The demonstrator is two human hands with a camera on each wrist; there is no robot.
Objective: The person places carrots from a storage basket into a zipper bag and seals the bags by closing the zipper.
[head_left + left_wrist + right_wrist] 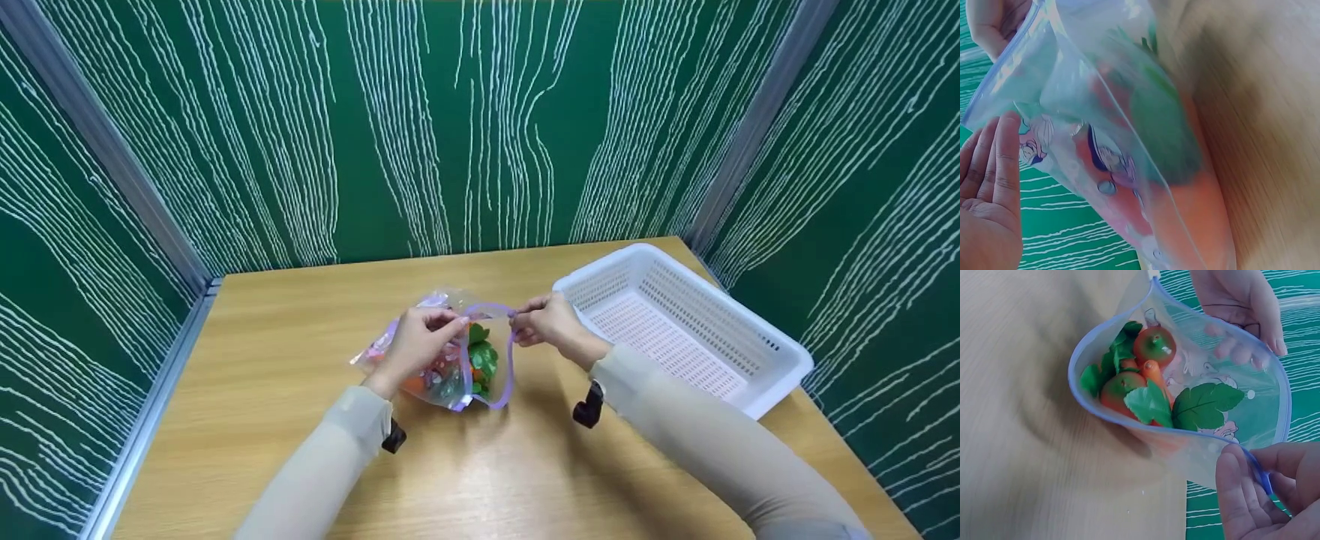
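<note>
A clear zip bag [442,386] with a purple-blue rim and printed cartoon figures lies on the table, its mouth spread toward the right. Inside it are green leaves [1207,405], red-orange round fruit or vegetables with green tops [1155,346], and a slim orange piece [1152,371]. My right hand [551,324] pinches the rim between thumb and fingers. My left hand [421,341] is at the opposite side of the mouth; in the left wrist view its straight fingers [1006,154] touch the outer wall of the bag. Its thumb is hidden there.
A white perforated plastic basket [780,360] stands on the right of the wooden table [285,352], close to my right forearm. Green panels with white wavy lines [495,127] rise behind and at both sides.
</note>
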